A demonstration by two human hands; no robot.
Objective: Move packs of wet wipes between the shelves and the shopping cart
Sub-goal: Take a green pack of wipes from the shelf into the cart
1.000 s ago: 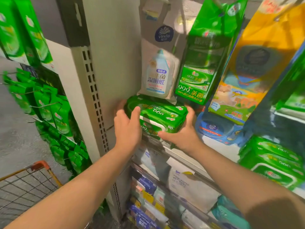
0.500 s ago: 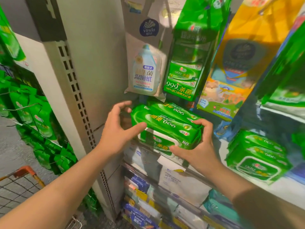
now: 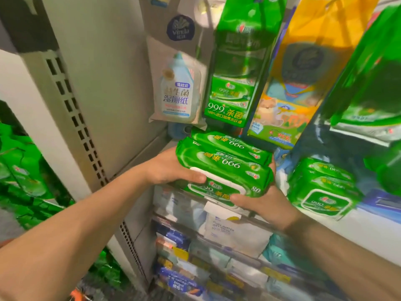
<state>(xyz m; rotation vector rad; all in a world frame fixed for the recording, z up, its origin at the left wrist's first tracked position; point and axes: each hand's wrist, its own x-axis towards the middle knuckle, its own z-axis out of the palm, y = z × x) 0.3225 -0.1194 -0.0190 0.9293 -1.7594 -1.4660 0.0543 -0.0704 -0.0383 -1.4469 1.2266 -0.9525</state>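
Observation:
A green bundle of wet wipe packs (image 3: 225, 168), two packs stacked with a white flip lid facing me, is at the left end of the white shelf (image 3: 373, 235). My left hand (image 3: 171, 168) grips its left end, thumb across the front. My right hand (image 3: 262, 203) holds it from below at the right end, fingers hidden behind the pack. A second green bundle (image 3: 323, 187) lies on the same shelf to the right. Only an orange corner of the shopping cart (image 3: 76, 295) shows at the bottom left.
Hanging packs fill the wall above: a white Vinda pack (image 3: 178, 92), a tall green one (image 3: 236, 81), a yellow one (image 3: 303, 83). A perforated grey upright (image 3: 73, 118) stands to the left. Lower shelves hold white and blue packs (image 3: 227, 231). Green packs hang at far left (image 3: 23, 174).
My left hand has closed on the bundle's left end after hovering beside it. The bundle has come forward and lower toward the shelf's front edge, and the cart has slid almost out of view.

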